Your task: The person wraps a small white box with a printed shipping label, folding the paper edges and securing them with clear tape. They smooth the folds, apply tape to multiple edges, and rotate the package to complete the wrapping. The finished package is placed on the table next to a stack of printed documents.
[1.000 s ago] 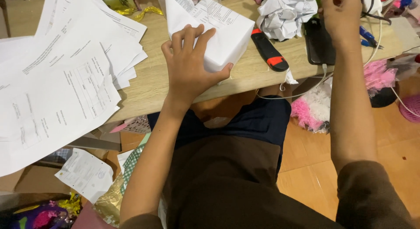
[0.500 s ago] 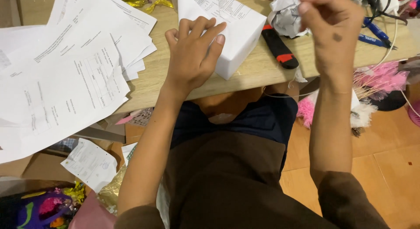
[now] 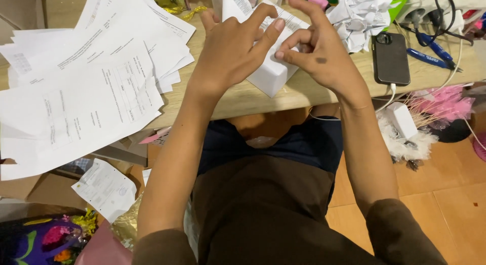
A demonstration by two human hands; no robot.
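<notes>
A box wrapped in white printed paper [image 3: 273, 75] lies on the wooden table [image 3: 263, 98] near its front edge. My left hand [image 3: 233, 47] lies flat on top of the box with fingers spread, holding it down. My right hand [image 3: 319, 47] hovers just right of it over the box. Its thumb and forefinger are pinched together close to my left fingertips. I see nothing between the pinched fingers. Most of the box is hidden under both hands.
A loose pile of printed sheets [image 3: 101, 83] covers the table's left side. Crumpled paper [image 3: 362, 14], a black phone [image 3: 391, 57], blue pens [image 3: 430, 50] and a power strip [image 3: 430, 2] lie at the right. Pink feathers [image 3: 440, 105] and a white charger [image 3: 402, 118] hang below the edge.
My right hand has come down from the far right of the table to the box, beside my left hand. The left hand has stayed on the box.
</notes>
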